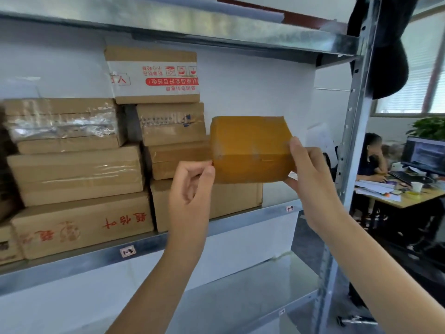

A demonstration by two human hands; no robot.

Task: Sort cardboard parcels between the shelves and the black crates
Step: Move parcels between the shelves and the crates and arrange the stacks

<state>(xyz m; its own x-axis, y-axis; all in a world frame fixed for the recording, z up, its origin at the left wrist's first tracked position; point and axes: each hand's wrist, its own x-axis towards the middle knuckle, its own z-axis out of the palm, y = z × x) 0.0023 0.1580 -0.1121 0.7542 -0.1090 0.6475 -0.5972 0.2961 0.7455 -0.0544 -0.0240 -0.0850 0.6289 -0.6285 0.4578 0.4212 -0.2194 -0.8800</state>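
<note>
An orange-brown taped parcel [250, 148] is held at shelf height, above the right end of a large carton [231, 198] on the metal shelf [240, 220]. My right hand [310, 179] grips its right end, thumb on the front and fingers underneath. My left hand [190, 186] is at the parcel's lower left corner with curled fingers; thumb and forefinger touch that corner. To the left, several cardboard parcels are stacked on the shelf, the topmost [154, 73] with a white and red printed label.
A steel upright [354, 131] stands right of the parcel, with a dark cap [387, 56] hanging on it. A bare lower shelf [252, 292] lies below. Beyond the rack a person sits at a desk [409, 198] with monitors.
</note>
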